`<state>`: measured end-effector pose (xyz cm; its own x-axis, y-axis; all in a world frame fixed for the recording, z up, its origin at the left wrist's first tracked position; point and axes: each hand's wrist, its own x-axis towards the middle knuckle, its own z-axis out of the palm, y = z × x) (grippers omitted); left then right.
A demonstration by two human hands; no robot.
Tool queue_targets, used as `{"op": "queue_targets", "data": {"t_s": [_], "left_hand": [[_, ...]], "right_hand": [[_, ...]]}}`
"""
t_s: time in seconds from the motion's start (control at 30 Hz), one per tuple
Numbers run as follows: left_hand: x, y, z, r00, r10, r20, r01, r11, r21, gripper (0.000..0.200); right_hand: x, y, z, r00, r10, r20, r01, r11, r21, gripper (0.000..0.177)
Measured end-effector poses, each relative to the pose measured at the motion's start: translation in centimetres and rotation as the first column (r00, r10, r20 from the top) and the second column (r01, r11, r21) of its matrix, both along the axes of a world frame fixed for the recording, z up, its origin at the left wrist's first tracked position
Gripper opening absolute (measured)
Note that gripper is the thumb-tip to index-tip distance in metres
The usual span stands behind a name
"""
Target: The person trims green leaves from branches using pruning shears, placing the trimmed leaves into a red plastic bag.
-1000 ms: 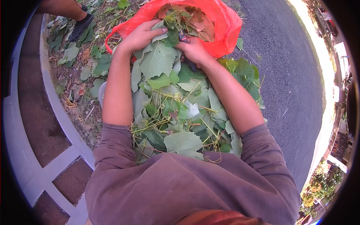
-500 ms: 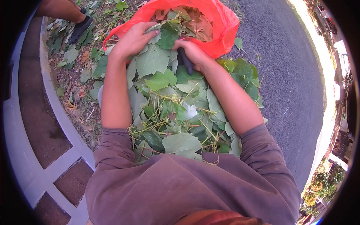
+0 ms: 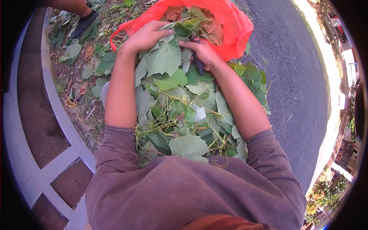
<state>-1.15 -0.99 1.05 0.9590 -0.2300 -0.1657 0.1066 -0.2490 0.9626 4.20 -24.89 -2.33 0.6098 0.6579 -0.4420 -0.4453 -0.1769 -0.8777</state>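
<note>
My left hand (image 3: pixel 147 37) is closed around a bunch of large green leaves (image 3: pixel 164 59), thumb on top, at the near edge of a red plastic bag (image 3: pixel 239 32). Close beside it, my right hand (image 3: pixel 207 53) grips pruning shears (image 3: pixel 198 63) by their dark handles. The blades are mostly hidden among leaves at the bag's mouth. Inside the open bag lie green leaves and brownish-red ones (image 3: pixel 213 31). Below both hands, a heap of cut leaves and thin vine stems (image 3: pixel 180 111) covers my lap.
Another person's foot in a dark shoe (image 3: pixel 85 23) stands at the upper left on leaf-strewn ground (image 3: pixel 82 111). A pale concrete curb (image 3: pixel 57 103) runs along the left. Grey asphalt (image 3: pixel 295 73) stretches to the right. More leaves (image 3: pixel 251 78) lie beside my right forearm.
Both hands and the bag have shifted slightly right in view. My right thumb now lies nearer the leaves in my left hand, and the shears' handles show more clearly.
</note>
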Motion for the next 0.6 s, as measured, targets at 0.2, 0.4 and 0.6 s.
{"op": "queue_targets", "data": {"t_s": [0.2,0.4,0.6], "left_hand": [[-0.6,0.5,0.7,0.998,0.056,0.032,-0.056,0.998,-0.002,0.039],[-0.4,1.7,0.0,0.999,0.051,-0.005,-0.051,0.994,-0.091,0.040],[-0.1,2.5,-0.2,0.979,0.199,-0.033,-0.202,0.959,-0.200,0.038]], "right_hand": [[-0.3,0.2,0.0,0.999,0.002,-0.032,-0.001,0.999,0.036,0.027],[-0.9,0.0,0.4,0.998,-0.007,-0.063,0.011,0.998,0.063,0.022],[-0.5,0.2,-0.1,0.968,-0.040,-0.247,0.076,0.988,0.135,0.025]]}}
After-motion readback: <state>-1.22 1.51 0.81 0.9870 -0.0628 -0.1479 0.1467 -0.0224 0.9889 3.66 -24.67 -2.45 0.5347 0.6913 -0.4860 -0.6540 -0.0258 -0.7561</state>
